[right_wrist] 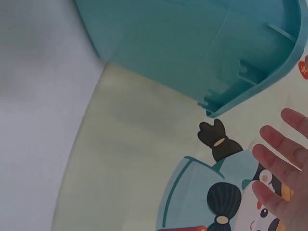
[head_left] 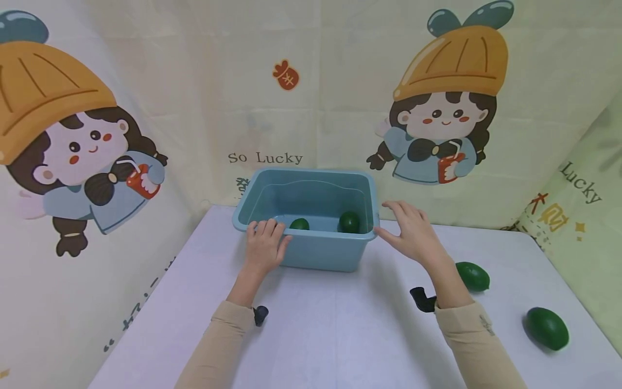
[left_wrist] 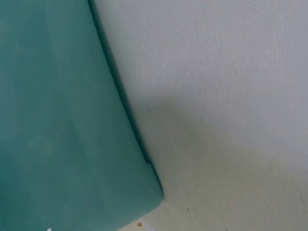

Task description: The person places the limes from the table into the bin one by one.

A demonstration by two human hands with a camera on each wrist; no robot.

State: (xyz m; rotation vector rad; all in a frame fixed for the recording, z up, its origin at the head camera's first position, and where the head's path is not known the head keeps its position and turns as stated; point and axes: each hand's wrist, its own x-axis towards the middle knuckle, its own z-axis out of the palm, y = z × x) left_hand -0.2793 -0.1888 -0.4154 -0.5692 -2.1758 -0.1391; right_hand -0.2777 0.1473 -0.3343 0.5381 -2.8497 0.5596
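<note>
The blue tub (head_left: 311, 237) stands on the white counter (head_left: 340, 335) at 12 o'clock from the person, with two green fruits (head_left: 349, 222) inside. The left hand (head_left: 264, 246) rests on its near rim at the left corner, fingers curled over the edge. The right hand (head_left: 413, 232) hovers just beside the right corner, fingers spread apart and holding nothing. The tub looks like stiff, light, smooth plastic; the rim lip at both ends seems the best hold.

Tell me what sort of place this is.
Probably a makeshift tabletop set, not a real kitchen: a white table, cartoon-printed cloth hung as walls, and a blue tub with the left hand on its rim.
</note>
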